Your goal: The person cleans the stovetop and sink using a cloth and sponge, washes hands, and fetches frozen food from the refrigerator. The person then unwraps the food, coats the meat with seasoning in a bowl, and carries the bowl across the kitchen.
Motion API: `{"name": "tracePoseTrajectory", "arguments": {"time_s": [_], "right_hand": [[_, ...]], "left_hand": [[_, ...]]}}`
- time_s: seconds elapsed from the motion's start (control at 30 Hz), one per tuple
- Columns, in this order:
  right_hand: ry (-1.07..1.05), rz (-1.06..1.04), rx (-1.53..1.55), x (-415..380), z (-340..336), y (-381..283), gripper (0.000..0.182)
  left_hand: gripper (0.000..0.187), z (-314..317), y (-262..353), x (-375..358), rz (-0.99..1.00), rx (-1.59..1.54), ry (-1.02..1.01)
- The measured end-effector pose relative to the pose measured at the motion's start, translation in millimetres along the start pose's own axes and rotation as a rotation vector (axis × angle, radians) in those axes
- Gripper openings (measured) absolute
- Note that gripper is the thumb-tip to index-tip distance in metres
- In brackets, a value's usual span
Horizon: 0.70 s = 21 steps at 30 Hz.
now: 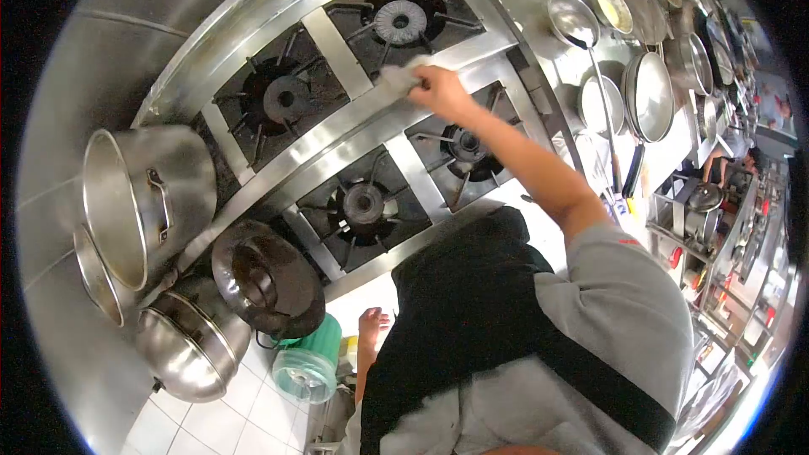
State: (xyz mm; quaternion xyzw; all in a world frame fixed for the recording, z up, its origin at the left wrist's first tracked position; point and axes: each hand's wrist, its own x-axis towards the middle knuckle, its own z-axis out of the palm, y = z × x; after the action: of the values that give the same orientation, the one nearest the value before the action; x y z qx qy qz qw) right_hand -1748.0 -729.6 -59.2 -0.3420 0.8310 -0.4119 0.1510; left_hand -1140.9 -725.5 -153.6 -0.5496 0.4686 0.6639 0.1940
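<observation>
Now right hand (440, 91) (outstretched) presses cloth (403, 76) — stove (354, 114).

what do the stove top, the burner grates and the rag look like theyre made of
Stove top: seemingly stainless steel, brushed grey with soft reflections. Burner grates: probably cast iron, matte black and thick-pronged. Rag under the right hand: looks like soft grey cloth, crumpled; the weave is too blurred to tell.

We see a tall pot (139, 202) left of the burners, a lidded pot (190, 341) below it, a green bucket (310, 362) on the floor, and pans (649, 93) at right.
</observation>
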Motion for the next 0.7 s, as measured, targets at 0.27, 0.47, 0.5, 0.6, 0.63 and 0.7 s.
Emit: {"name": "tracePoseTrajectory", "arguments": {"time_s": [0.27,0.47,0.5,0.6,0.63,0.7], "right_hand": [[-0.325,-0.422,-0.366,-54,145,16,0.020],[-0.297,-0.378,-0.483,-49,96,78,0.018],[-0.189,-0.259,-0.445,-47,95,122,0.021],[-0.144,0.296,-0.744,-42,-22,186,0.028],[-0.280,0.316,-0.766,-45,-56,205,0.033],[-0.046,0.588,-0.644,-66,-83,222,0.029]], "left_hand": [[0.023,-13,4,-28,0.071,-0.048,-0.009],[0.027,-19,-3,-27,0.169,0.338,0.009],[0.027,-19,-2,-23,0.179,0.357,0.007],[0.027,-11,14,-24,0.095,0.152,0.009],[0.027,-8,18,-21,0.008,-0.074,-0.002],[0.025,-9,17,-14,0.162,0.145,-0.038]]}}
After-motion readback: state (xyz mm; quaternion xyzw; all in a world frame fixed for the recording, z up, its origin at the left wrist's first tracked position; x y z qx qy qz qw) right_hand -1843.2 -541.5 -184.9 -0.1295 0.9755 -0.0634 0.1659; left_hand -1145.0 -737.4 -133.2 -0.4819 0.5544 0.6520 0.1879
